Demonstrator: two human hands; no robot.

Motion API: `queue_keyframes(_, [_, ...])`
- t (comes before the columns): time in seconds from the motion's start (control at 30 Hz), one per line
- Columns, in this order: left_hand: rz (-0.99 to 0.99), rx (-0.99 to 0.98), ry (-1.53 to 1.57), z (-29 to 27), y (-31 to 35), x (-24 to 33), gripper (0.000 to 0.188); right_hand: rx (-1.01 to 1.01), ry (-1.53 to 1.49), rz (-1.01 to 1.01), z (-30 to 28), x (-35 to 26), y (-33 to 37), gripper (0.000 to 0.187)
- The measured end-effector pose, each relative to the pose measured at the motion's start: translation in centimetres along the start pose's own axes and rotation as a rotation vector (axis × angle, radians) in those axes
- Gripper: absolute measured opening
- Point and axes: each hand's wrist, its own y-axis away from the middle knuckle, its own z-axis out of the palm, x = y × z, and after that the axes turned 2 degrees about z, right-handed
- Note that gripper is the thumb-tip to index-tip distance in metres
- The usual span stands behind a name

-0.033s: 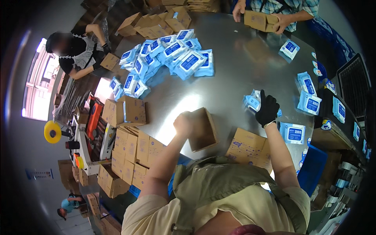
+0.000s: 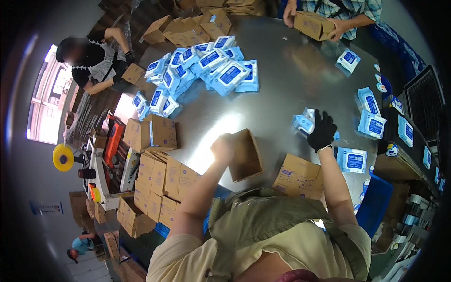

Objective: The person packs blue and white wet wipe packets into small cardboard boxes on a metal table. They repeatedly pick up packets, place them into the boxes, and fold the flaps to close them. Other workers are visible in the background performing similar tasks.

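Holding brown cardboard carton (image 2: 247, 157), open, shadowed inside

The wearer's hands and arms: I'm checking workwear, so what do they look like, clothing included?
The left hand is bare; the right hand wears a black glove, with a thin, pale band at the wrist. Both forearms are uncovered below short, cream-coloured sleeves.

l. head cam, wide fisheye, looks steeply down fr abv, metal table (image 2: 279, 84) close below.
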Motion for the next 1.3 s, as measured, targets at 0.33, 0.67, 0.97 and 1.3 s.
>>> queue_keyframes(0.33, [0.143, -0.190, -0.281, -0.5, -0.4, 1.2, 0.014, -0.137, -1.900, -0.114, -10.9, -6.4, 3.6, 0.068])
queue_keyframes(0.67, [0.572, 0.085, 0.130, -0.3, 2.9, -2.2, 0.027, -0.076, -0.390, -0.425, -7.9, -15.8, 13.4, 0.076])
queue_keyframes(0.97, [0.743, -0.146, -0.199, -1.4, 6.3, -5.6, 0.020, -0.224, -1.469, -0.333, -4.5, -7.6, 11.3, 0.054])
queue_keyframes(1.3, [-0.044, 0.531, -0.656, -8.5, -4.4, -17.7, 0.045, -0.062, -0.412, 0.535, 5.2, 9.2, 20.1, 0.081])
